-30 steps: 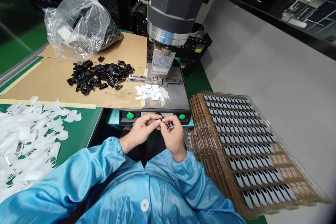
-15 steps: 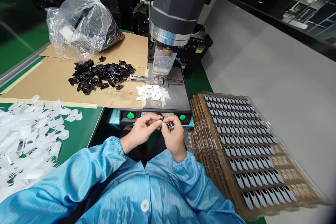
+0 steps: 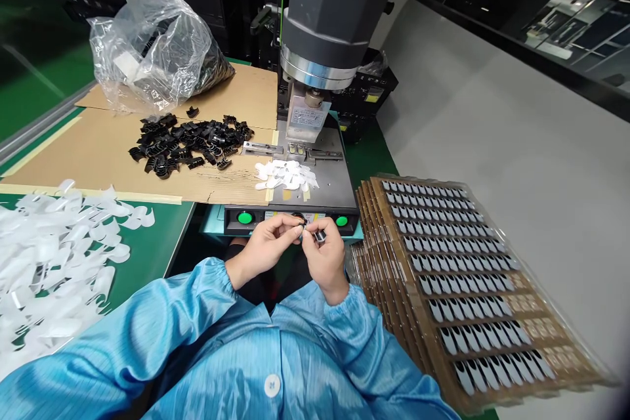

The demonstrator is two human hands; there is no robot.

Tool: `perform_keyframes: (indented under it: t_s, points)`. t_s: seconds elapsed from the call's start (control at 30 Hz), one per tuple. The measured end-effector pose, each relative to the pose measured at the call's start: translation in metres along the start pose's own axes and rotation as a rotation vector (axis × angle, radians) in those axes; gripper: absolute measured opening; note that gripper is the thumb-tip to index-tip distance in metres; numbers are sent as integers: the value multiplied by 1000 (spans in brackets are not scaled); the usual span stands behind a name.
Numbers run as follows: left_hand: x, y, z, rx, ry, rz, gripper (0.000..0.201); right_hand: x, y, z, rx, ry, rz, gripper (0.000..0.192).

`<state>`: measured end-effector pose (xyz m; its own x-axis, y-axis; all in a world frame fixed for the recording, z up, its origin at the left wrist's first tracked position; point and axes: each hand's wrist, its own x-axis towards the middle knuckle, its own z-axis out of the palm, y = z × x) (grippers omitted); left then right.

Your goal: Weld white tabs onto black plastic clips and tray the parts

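Nothing has moved: small black part [image 3: 319,235] pinched between both hands' fingers [image 3: 308,241].

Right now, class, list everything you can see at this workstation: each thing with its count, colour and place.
press machine: one, grey, centre back
green buttons: two, on the machine's front panel
black parts: a loose pile, on the cardboard at left
plastic bag: one, clear, holding dark parts, back left
white pieces: small heap, on the machine's plate
white offcuts: many, on the green mat at far left
trays: a stack, brownish, filled with rows of small parts, right
small part: one, dark, in the right hand
left hand: fingers meet the right hand's
right hand: below the panel
sleeves: blue
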<state>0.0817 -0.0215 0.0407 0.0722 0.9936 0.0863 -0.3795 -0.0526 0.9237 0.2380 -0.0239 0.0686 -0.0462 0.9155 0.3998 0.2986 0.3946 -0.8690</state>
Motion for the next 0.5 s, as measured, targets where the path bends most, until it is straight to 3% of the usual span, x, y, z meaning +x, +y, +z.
perform_keyframes:
  t_s: [0.13, 0.3, 0.5]
  points:
    - [0, 4, 1, -29, -20, -24, 30, -2, -1, 1, 4, -2, -4, 5]
    - [0, 9, 0, -109, -45, -149, 33, -5, 4, 3, 199, -64, 55, 25]
    - [3, 9, -1, -120, -23, -177, 37, -3, 10, 4, 403, -70, 70, 17]
